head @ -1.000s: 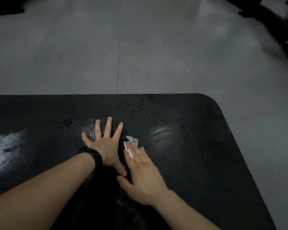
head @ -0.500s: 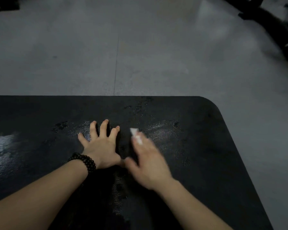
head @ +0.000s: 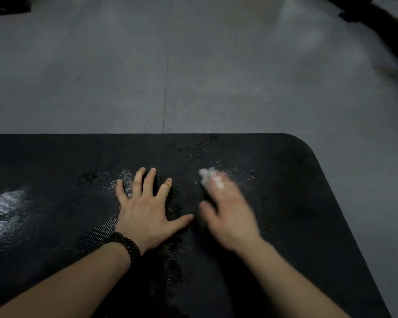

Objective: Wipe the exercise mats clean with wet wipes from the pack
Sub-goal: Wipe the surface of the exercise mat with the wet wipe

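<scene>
A black textured exercise mat (head: 296, 203) fills the lower half of the view, its rounded far right corner in sight. Wet shiny patches show on it. My left hand (head: 145, 210), with a dark bead bracelet at the wrist, lies flat on the mat with fingers spread. To its right my right hand (head: 228, 212), blurred by motion, presses a crumpled white wet wipe (head: 208, 177) onto the mat under its fingertips. The wipe sticks out beyond the fingers. The pack of wipes is not in view.
Grey floor (head: 193, 65) with a thin seam lies beyond the mat's far edge. Dark equipment (head: 381, 21) runs along the top right corner, and a dark shape (head: 7, 5) sits at the top left.
My right hand has slid the wipe to the right and slightly away from my left hand. My left hand stays flat in about the same place.
</scene>
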